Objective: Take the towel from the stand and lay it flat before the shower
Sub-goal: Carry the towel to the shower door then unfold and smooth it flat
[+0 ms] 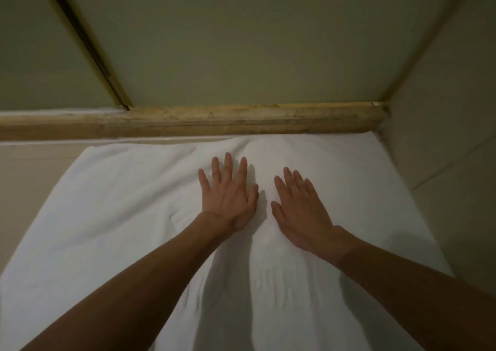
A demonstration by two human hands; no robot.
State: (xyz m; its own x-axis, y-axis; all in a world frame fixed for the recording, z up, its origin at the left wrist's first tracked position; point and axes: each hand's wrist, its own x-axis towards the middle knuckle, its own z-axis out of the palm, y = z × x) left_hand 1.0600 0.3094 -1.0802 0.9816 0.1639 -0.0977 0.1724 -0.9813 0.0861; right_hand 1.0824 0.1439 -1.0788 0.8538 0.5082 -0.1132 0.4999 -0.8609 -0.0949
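The hands lie palm down on the towel, and neither has hold of anything. The left hand is fully open, its fingers straight and fanned, pressing on the cloth. The right hand lies just beside it, also open, with its fingers straight and closer together. The 2 hands are apart, with a narrow strip of cloth between the thumbs.

The towel is white and spread on the floor directly before the shower curb. Its far edge lies at the foot of the curb and its right side runs close along the wall. Beyond the curb stand the shower's glass panel and a frame rail.

The towel looks soft, limp and light, with a thick pile. Low ridges run from between the hands toward the curb, and more creases show nearer the wearer. Such cloth likely bunches under a sideways push and may slide on a smooth floor. It is not fragile. Flat palms sweeping outward from the middle should press the ridges out. To shift it, a pinch at a corner or an edge would serve better than the middle, which would only lift into a tent. The task appears almost done, with only smoothing left.
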